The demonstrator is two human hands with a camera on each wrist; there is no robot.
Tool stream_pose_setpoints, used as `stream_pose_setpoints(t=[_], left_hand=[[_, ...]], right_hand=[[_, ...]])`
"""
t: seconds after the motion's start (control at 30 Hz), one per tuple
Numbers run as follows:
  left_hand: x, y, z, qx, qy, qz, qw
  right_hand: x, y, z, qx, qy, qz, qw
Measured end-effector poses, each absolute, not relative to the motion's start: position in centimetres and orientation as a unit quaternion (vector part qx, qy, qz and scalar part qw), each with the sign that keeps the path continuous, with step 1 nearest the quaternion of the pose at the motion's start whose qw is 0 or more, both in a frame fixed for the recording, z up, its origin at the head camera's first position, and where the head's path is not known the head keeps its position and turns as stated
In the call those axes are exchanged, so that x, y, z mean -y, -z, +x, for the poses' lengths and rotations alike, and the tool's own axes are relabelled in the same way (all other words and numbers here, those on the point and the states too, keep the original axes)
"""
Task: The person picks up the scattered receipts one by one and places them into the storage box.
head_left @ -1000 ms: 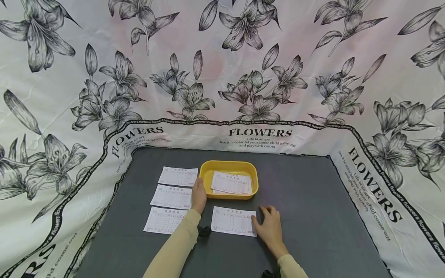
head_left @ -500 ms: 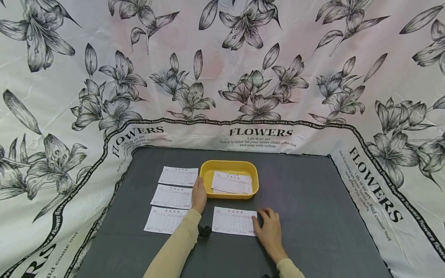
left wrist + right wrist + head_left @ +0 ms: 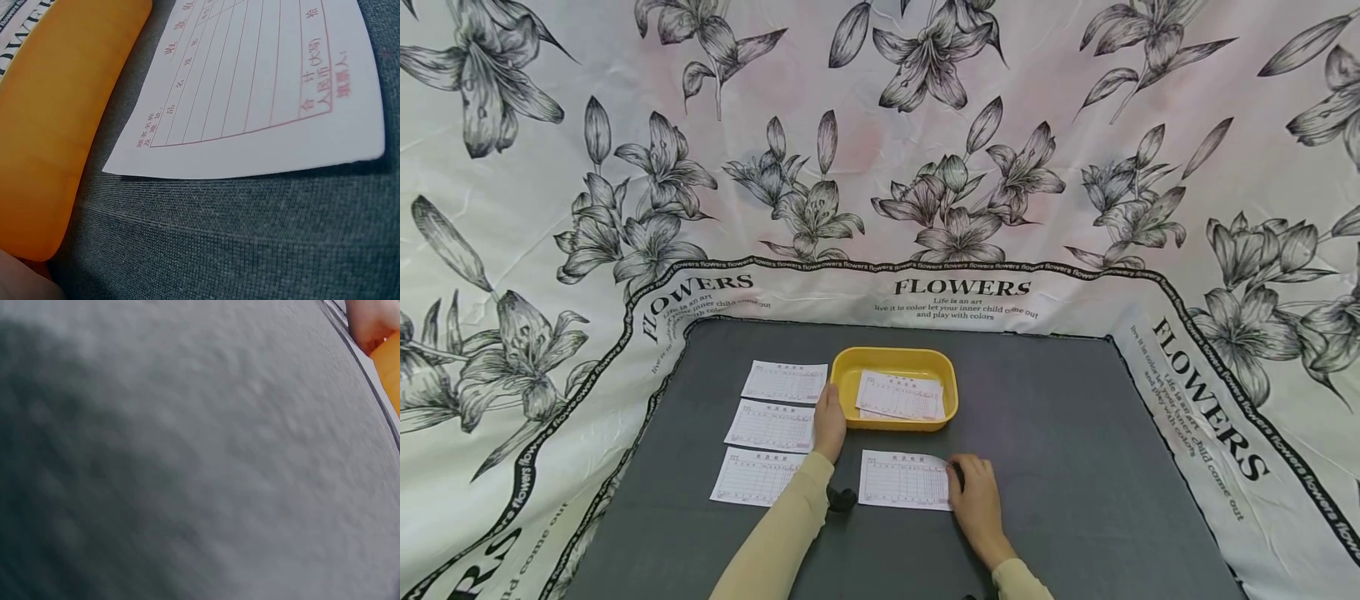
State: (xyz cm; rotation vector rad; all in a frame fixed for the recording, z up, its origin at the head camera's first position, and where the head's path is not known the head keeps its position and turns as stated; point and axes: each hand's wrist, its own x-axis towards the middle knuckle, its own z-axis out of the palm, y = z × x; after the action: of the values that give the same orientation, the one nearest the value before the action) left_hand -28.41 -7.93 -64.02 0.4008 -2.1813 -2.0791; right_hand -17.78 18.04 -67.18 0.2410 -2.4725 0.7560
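Observation:
In the head view, my left hand [image 3: 830, 423] holds the left side of a yellow tray [image 3: 943, 426]; the left wrist view shows the tray's wall [image 3: 69, 106] close up. My right hand [image 3: 978, 498] pinches the right edge of a white printed receipt slip [image 3: 898, 480] in front of the tray. That slip's upper right corner curls up slightly at the fingers. Inside the tray, slips [image 3: 898, 394] lie overlapping. The right wrist view is mostly blurred tabletop, with my left hand [image 3: 375, 324] at the tray's corner.
Left of the tray, three more slips stand in a column: a far one [image 3: 785, 381], a middle one [image 3: 770, 424] and a near one [image 3: 756, 477], partly behind my left sleeve. The grey tabletop [image 3: 1075, 467] ends at flower-printed cloth [image 3: 962, 300].
My right hand has shifted slightly left onto the slip's right edge, and its fingers have closed there. The slip has moved a little toward me. My left hand and the tray stay put.

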Motion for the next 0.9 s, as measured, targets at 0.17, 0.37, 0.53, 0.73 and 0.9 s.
stream_pose_setpoints(t=[0.17,0.37,0.53,0.73,0.9], left_hand=[[7.9,64.1,-28.5,0.718,0.681,0.136,0.050],[7.8,64.0,-28.5,0.720,0.678,0.140,0.049],[7.8,64.0,-28.5,0.722,0.675,0.140,0.052],[7.9,64.2,-28.7,0.728,0.668,0.139,0.063],[7.9,64.1,-28.6,0.730,0.666,0.138,0.065]], right_hand=[[-18.1,66.9,-18.1,0.918,-0.279,0.096,0.264],[-18.3,66.4,-18.3,0.920,-0.289,0.085,0.251],[-18.3,65.8,-18.4,0.913,-0.306,0.078,0.258],[-18.1,64.8,-18.6,0.901,-0.336,0.065,0.265],[-17.8,63.4,-18.9,0.897,-0.368,0.048,0.240]])
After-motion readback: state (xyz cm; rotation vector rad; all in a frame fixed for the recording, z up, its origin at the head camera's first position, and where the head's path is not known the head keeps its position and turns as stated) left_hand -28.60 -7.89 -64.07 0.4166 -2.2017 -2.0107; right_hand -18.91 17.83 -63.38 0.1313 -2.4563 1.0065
